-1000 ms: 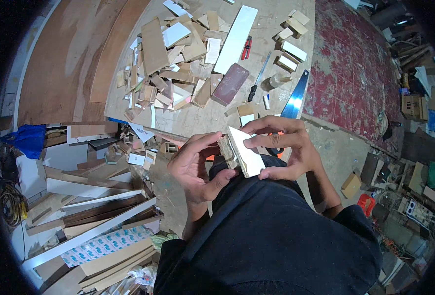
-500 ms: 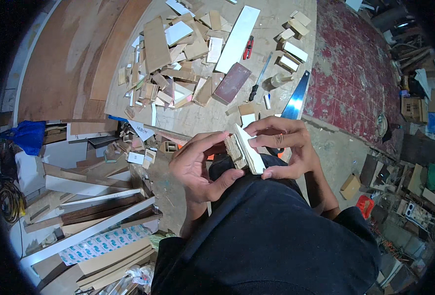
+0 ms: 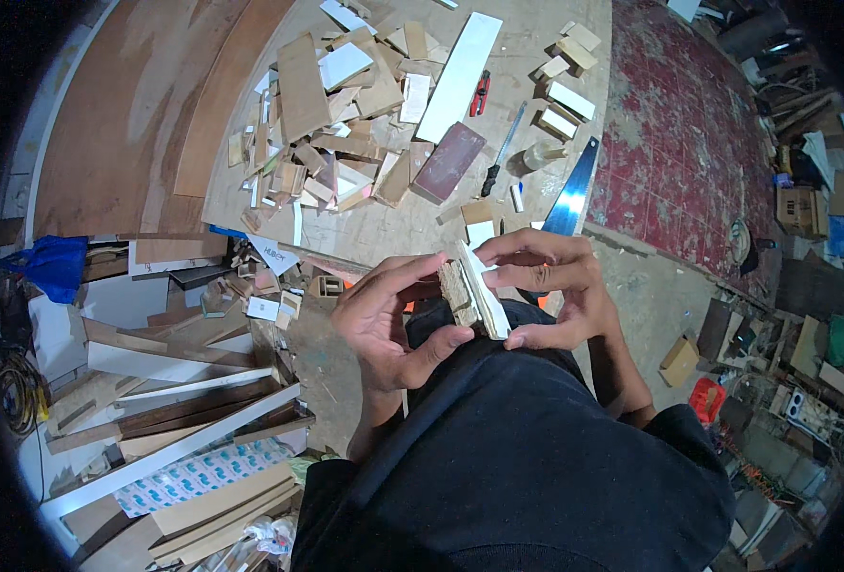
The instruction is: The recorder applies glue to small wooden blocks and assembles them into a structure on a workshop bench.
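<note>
Just above my lap, two small wood pieces are held face to face. My left hand (image 3: 384,324) grips a rough-edged wooden block (image 3: 456,294) by its ends, between thumb and fingers. Against its right side lies a white-faced wood piece (image 3: 487,297), pinched by my right hand (image 3: 569,291) with the thumb at its near end and fingers at its far end. Whether the pieces fully touch along their length, I cannot tell. Beyond my hands, a handsaw (image 3: 571,195) rests at the workbench's right edge (image 3: 596,95).
A heap of wood offcuts (image 3: 345,124) covers the bench's left part. Near it lie a long white board (image 3: 460,76), a maroon block (image 3: 448,162), red-handled pliers (image 3: 481,93) and a screwdriver (image 3: 505,148). Stacked boards (image 3: 183,429) fill the floor at left.
The white-faced piece has turned slightly in my right hand, so more of its edge shows. Both hands keep their grips in nearly the same place.
</note>
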Action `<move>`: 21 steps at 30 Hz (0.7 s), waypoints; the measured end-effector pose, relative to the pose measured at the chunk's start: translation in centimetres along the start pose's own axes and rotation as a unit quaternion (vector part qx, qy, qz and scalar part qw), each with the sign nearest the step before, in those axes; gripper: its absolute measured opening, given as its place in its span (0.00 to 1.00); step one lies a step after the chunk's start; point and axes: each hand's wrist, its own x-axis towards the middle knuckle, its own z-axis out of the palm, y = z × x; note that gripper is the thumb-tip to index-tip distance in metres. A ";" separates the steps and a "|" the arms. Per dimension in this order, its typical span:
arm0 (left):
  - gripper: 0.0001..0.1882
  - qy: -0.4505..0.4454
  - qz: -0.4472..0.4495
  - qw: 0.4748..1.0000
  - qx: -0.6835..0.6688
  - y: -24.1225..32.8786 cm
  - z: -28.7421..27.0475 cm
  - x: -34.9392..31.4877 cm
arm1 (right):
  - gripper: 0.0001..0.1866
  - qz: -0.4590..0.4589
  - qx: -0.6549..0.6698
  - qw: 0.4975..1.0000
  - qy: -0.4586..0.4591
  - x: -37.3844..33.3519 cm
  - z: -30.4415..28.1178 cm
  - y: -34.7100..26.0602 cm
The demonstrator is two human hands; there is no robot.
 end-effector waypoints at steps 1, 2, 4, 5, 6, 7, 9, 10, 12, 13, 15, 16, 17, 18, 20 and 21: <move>0.29 -0.002 0.001 1.000 0.000 0.0 0.0 0.0 | 0.29 0.000 0.000 1.000 0.003 0.0 0.0 0.0; 0.29 -0.002 0.001 1.000 0.000 0.1 0.0 0.1 | 0.29 0.000 0.000 1.000 0.005 0.0 0.0 0.0; 0.29 -0.009 -0.008 1.000 0.014 0.2 0.0 0.1 | 0.29 0.002 0.005 1.000 0.011 -0.1 0.1 0.0; 0.29 -0.010 -0.008 1.000 0.014 0.2 0.0 0.1 | 0.29 0.004 0.010 1.000 0.017 -0.1 0.2 0.0; 0.29 -0.013 -0.007 1.000 0.016 0.1 0.0 0.1 | 0.29 0.004 0.009 1.000 0.017 -0.2 0.2 0.0; 0.29 -0.015 -0.007 1.000 0.018 0.0 0.0 0.2 | 0.29 0.010 0.009 1.000 0.020 -0.3 0.2 0.0; 0.29 -0.016 -0.013 1.000 0.014 -0.2 0.0 0.2 | 0.30 0.017 0.008 1.000 0.024 -0.3 0.1 0.0; 0.30 -0.015 -0.020 1.000 0.010 -0.2 0.0 0.2 | 0.29 0.014 -0.001 1.000 0.021 -0.3 0.1 0.0; 0.30 -0.009 -0.038 0.999 -0.013 -0.4 0.0 0.3 | 0.29 0.013 -0.009 1.000 0.019 -0.2 0.0 0.0; 0.30 -0.004 -0.056 0.998 -0.037 -0.6 0.0 0.4 | 0.29 0.023 -0.023 0.999 0.025 -0.1 0.0 -0.1; 0.31 -0.006 -0.059 0.997 -0.040 -1.7 -0.6 0.5 | 0.28 0.036 -0.036 0.998 0.033 0.1 0.1 0.1; 0.31 -0.006 -0.060 0.997 -0.040 -2.2 -0.9 0.5 | 0.28 0.041 -0.031 0.998 0.034 0.2 0.1 0.5; 0.31 -0.008 -0.061 0.997 -0.041 -2.6 -1.3 0.4 | 0.27 0.047 -0.026 0.998 0.034 0.3 0.2 0.9; 0.31 0.006 -0.086 0.995 -0.044 -2.9 -1.6 0.3 | 0.26 0.043 -0.021 0.998 0.040 0.3 0.3 1.2; 0.29 0.019 -0.113 0.992 -0.053 -2.8 -1.8 0.4 | 0.26 0.047 -0.019 0.998 0.040 0.3 0.5 1.8; 0.29 0.018 -0.114 0.992 -0.054 -2.9 -1.9 0.4 | 0.26 0.048 -0.015 0.998 0.039 0.3 0.6 1.9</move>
